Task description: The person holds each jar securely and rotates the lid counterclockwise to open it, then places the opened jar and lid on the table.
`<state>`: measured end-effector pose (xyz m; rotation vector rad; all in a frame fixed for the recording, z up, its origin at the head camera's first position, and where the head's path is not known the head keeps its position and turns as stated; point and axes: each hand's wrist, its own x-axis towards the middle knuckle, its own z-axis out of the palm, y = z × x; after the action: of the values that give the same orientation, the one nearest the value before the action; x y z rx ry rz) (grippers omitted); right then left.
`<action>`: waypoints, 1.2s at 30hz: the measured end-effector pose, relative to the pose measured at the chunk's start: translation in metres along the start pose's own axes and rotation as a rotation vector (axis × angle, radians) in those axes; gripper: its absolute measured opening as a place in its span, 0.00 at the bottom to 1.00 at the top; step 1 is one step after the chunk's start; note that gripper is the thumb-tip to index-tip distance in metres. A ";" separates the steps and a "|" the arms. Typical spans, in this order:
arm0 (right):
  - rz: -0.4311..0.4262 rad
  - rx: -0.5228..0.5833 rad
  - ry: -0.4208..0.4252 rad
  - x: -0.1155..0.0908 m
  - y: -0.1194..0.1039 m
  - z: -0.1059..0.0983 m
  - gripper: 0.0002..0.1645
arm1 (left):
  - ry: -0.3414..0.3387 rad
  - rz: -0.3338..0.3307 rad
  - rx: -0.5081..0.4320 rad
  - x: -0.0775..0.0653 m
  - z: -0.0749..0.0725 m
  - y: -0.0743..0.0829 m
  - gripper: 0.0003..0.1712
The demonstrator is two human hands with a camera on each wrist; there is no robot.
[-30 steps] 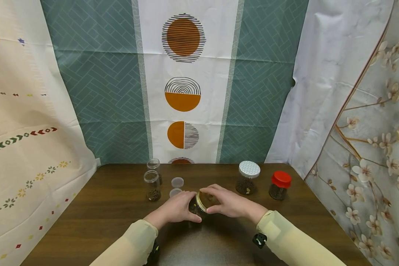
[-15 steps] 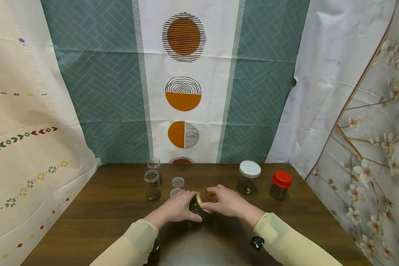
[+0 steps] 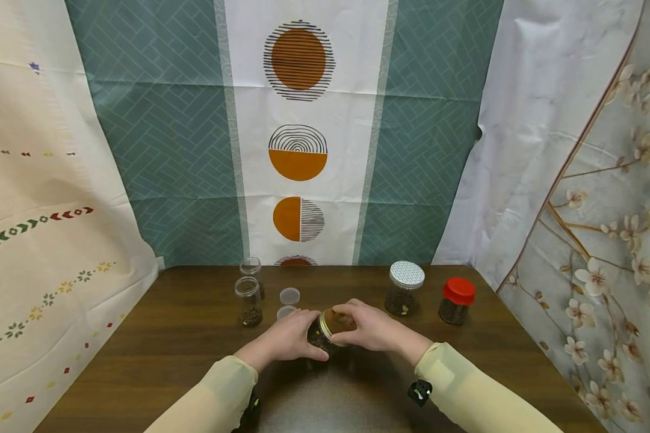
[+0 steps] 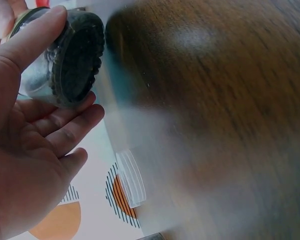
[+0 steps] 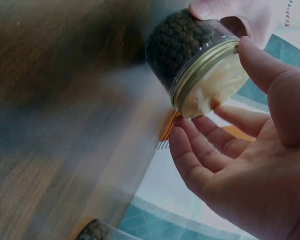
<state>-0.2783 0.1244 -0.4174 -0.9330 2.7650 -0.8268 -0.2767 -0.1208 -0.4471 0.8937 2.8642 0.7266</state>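
A clear jar [image 5: 177, 42] of dark round beads or seeds is tilted on its side, its gold-rimmed lid [image 5: 215, 82] facing right. My left hand [image 3: 287, 340] grips the jar's body, thumb on the near side and fingers on the far side. In the left wrist view, the jar's dark base [image 4: 82, 60] faces the tabletop side. My right hand [image 3: 374, 328] holds the lid by its edge, with the thumb at one side of the rim and fingertips at the other. The lid sits on the jar's mouth.
Left of the hands stand two lidless clear jars, the front one [image 3: 249, 307] partly filled, the other [image 3: 251, 266] behind it. Two clear lids, one farther back [image 3: 289, 296], lie beyond my left hand. On the right are a white-lidded jar [image 3: 404, 291] and a red-lidded jar [image 3: 456, 300].
My right thumb and fingers have shifted around the lid's rim, turning a little one way and then partly back. My left hand keeps its grip on the jar.
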 end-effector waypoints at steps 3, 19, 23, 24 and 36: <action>-0.026 0.011 -0.025 0.000 0.001 -0.002 0.43 | -0.003 0.007 -0.001 0.001 0.001 -0.001 0.47; -0.102 0.061 -0.042 -0.002 0.004 -0.003 0.47 | -0.002 0.012 -0.004 0.000 0.002 -0.002 0.48; -0.037 0.015 -0.004 -0.001 0.001 0.002 0.50 | 0.003 0.009 -0.001 0.000 0.002 -0.003 0.45; -0.020 -0.005 0.004 -0.001 0.001 0.003 0.51 | 0.004 0.008 -0.001 0.000 0.002 -0.003 0.45; -0.002 -0.030 0.028 0.001 0.000 0.007 0.48 | 0.004 0.004 -0.008 -0.001 0.002 -0.002 0.43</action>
<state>-0.2773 0.1205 -0.4236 -0.9362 2.8088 -0.8069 -0.2762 -0.1221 -0.4493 0.8978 2.8622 0.7405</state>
